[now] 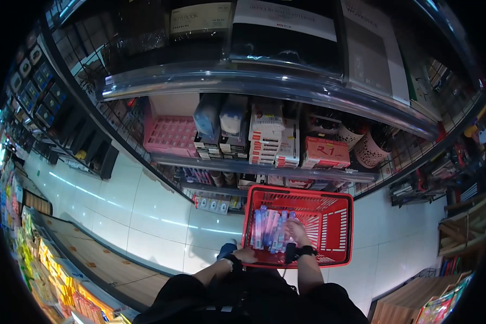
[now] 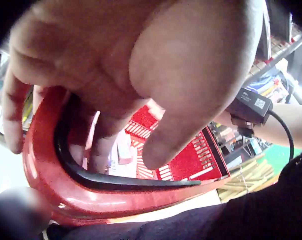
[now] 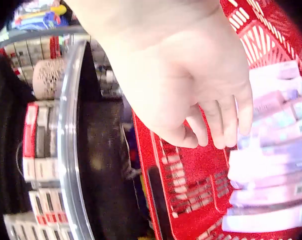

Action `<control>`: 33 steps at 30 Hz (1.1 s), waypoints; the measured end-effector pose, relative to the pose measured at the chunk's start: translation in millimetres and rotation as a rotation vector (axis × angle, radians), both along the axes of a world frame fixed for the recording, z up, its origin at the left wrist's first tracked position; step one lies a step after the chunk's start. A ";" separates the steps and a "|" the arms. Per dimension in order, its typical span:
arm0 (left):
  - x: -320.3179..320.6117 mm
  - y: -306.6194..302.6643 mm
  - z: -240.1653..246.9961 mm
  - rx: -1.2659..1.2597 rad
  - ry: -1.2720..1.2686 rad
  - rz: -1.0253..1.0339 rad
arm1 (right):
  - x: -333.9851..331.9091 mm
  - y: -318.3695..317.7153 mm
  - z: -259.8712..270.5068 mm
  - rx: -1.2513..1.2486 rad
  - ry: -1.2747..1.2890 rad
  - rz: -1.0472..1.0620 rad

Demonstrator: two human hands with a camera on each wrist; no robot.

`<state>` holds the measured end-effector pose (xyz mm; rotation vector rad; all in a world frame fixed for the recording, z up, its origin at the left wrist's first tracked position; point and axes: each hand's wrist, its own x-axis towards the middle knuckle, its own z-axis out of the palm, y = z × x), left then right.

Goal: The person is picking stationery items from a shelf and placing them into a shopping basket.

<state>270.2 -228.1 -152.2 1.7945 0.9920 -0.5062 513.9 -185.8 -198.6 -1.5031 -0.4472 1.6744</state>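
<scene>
A red basket (image 1: 337, 262) holds several slim pink, purple and blue packages (image 1: 268, 227), lying side by side at its left. My left hand (image 1: 245, 255) is at the basket's near left corner; in the left wrist view the hand (image 2: 126, 60) has its fingers spread loosely about the rim (image 2: 91, 200), without pinching anything. Inside the basket, my right hand (image 1: 296, 232) is over the packages' right side. The right wrist view shows this hand (image 3: 191, 85) with relaxed, slightly bent fingers beside the packages (image 3: 271, 185) and nothing held.
Beyond the basket stands a shelf rack with boxed goods (image 1: 264, 135), a pink basket (image 1: 170, 132), patterned holders (image 1: 371, 150) and notebooks (image 1: 286, 32) higher up. Tiled floor (image 1: 156, 227) lies to the left. Wooden boards (image 1: 97, 254) and yellow packs (image 1: 59, 270) stand at the lower left.
</scene>
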 end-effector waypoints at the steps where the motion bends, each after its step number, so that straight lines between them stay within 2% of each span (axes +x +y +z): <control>1: 3.3 0.7 -5.4 -0.008 0.064 -0.060 | 16.4 -8.2 14.8 -0.015 -0.077 -0.044; 3: 11.0 0.3 -25.2 0.001 0.188 -0.122 | 47.6 -30.9 44.1 -0.015 -0.242 -0.116; 4: 10.8 4.5 -18.3 0.009 0.181 -0.126 | 62.9 -43.5 54.4 -0.001 -0.332 -0.141; 6: 7.8 14.7 9.4 -0.103 0.177 -0.214 | 101.9 -78.2 36.5 0.345 -0.618 -0.449; 8: 6.9 14.7 10.1 -0.059 0.174 -0.223 | 116.8 -116.7 51.7 0.361 -1.069 -0.710; 10: 7.3 15.3 9.9 -0.020 0.174 -0.241 | 125.6 -150.5 58.6 0.276 -1.329 -0.840; 12: 9.0 24.8 11.7 -0.480 0.095 -0.156 | 127.2 -176.7 51.6 0.179 -1.268 -0.898; 13: 10.4 30.7 44.8 -0.501 0.105 -0.184 | 125.2 -185.2 49.7 0.099 -1.204 -0.945; 14: 10.5 31.2 33.8 -0.499 0.108 -0.197 | 120.8 -191.3 45.8 0.092 -1.206 -0.957; 16: 9.4 34.6 6.3 -0.527 -0.002 -0.275 | 109.3 -197.2 36.1 -0.050 -0.975 -0.947; 17: 5.3 37.0 9.0 -0.524 0.002 -0.283 | 109.9 -197.4 26.0 -0.178 -0.824 -0.898; 18: 0.8 40.6 11.5 -0.345 -0.058 -0.330 | 109.5 -201.0 16.7 -0.179 -0.821 -0.907; 19: -3.4 43.3 14.6 -0.168 -0.118 -0.374 | 91.2 -195.3 33.4 -0.174 -0.615 -0.923; 20: -6.4 48.3 14.6 -0.169 -0.113 -0.378 | 76.4 -191.2 45.5 -0.168 -0.408 -0.930; 22: -10.0 62.9 9.6 -0.172 -0.292 -0.447 | 81.1 -188.1 29.5 -0.186 -0.396 -0.945; 24: -10.0 72.7 -2.6 -0.169 -0.239 -0.409 | 89.4 -186.5 19.0 -0.299 -0.384 -0.922; 26: -17.0 87.9 54.9 0.125 -0.470 -0.150 | 88.6 -184.5 19.2 -0.301 -0.409 -0.923; 28: -26.2 100.9 131.9 0.360 -0.882 0.131 | 93.2 -185.8 11.7 -0.294 -0.391 -0.892; 30: -41.7 116.6 192.0 0.571 -0.985 0.416 | 88.8 -183.6 11.7 -0.280 -0.400 -0.908; 32: -63.1 140.5 215.7 1.090 -0.979 0.604 | 80.8 -184.2 15.8 -0.272 -0.407 -0.928; 33: -73.9 150.6 229.5 1.284 -0.898 0.682 | 76.4 -183.8 18.8 -0.275 -0.411 -0.926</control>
